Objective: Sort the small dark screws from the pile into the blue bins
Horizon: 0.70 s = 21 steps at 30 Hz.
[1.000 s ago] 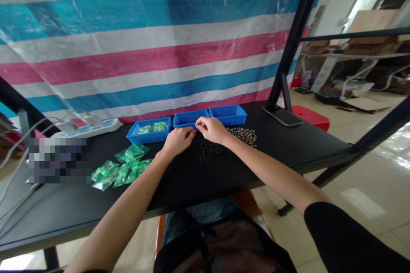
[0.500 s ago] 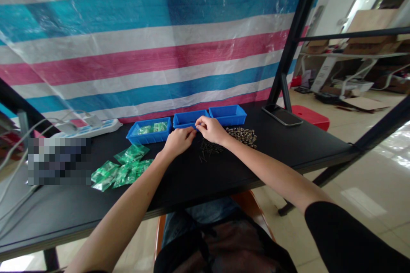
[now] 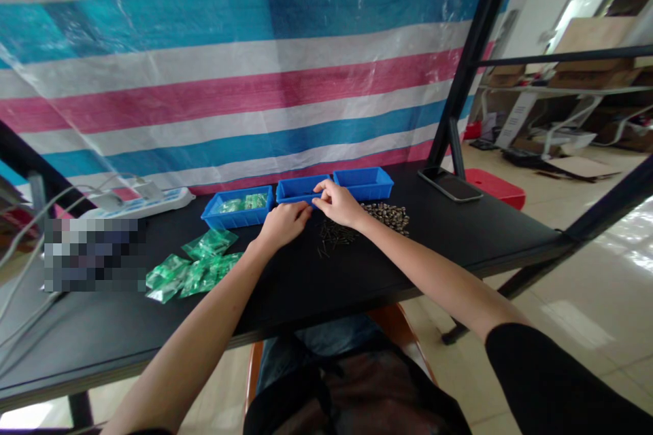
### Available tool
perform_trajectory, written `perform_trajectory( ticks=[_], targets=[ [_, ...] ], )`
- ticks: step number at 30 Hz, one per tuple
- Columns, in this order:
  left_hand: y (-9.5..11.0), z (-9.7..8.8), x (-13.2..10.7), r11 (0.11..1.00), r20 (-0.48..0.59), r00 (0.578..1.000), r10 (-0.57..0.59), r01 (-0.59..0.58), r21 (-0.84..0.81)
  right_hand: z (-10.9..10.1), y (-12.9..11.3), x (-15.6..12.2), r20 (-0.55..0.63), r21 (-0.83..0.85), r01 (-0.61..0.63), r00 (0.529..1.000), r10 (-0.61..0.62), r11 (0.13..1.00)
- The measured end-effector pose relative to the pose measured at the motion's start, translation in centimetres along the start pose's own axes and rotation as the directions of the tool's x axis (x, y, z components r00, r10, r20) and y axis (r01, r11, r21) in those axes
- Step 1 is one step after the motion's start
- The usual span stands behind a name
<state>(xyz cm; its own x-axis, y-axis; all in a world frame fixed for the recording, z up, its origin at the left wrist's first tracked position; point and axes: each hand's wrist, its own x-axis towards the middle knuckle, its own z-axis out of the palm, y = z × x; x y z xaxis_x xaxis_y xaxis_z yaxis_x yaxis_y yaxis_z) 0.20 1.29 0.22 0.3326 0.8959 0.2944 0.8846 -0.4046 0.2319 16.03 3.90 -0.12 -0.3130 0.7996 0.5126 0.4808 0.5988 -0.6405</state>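
Observation:
Both my hands are close together at the front edge of the middle blue bin (image 3: 288, 189). My left hand (image 3: 286, 225) has its fingers curled and pressed together, and what they hold, if anything, is hidden. My right hand (image 3: 341, 206) is closed with thumb and forefinger drawn together over the bin's front rim; anything between them is too small to name. Just below my right hand lies a loose heap of thin dark screws (image 3: 334, 234). Beside it, partly behind my right wrist, is a pile of small shiny metal pieces (image 3: 390, 217).
The left blue bin (image 3: 237, 219) contains green-and-clear packets; the right blue bin (image 3: 363, 192) stands alongside. More green packets (image 3: 196, 275) lie near my left forearm. A phone (image 3: 449, 185) lies at the right, a white power strip (image 3: 171, 199) with cables at the left. Striped sheeting hangs behind.
My right hand has shifted slightly right and its thumb and forefinger sit a little farther from the left hand. My left hand is almost where it was.

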Motion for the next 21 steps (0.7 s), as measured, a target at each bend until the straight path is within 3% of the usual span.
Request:
perform_trajectory(
  ticks=[5, 12, 21],
  targets=[
    [0.01, -0.12, 0.02, 1.000, -0.001, 1.000, -0.008, 0.008, 0.029, -0.21, -0.06, -0.09, 0.079, 0.008, 0.007, 0.997, -0.007, 1.000],
    [0.40, -0.34, -0.12, 0.999, 0.025, 0.999, -0.026, 0.025, 0.034, -0.42, -0.56, -0.18, 0.040, -0.125, 0.032, 0.999, -0.027, 0.992],
    [0.14, -0.08, -0.06, 0.999, -0.026, 0.999, -0.048, 0.048, 0.019, -0.76, -0.62, -0.26, 0.003, -0.235, 0.028, 1.000, -0.028, 0.972]
  ],
)
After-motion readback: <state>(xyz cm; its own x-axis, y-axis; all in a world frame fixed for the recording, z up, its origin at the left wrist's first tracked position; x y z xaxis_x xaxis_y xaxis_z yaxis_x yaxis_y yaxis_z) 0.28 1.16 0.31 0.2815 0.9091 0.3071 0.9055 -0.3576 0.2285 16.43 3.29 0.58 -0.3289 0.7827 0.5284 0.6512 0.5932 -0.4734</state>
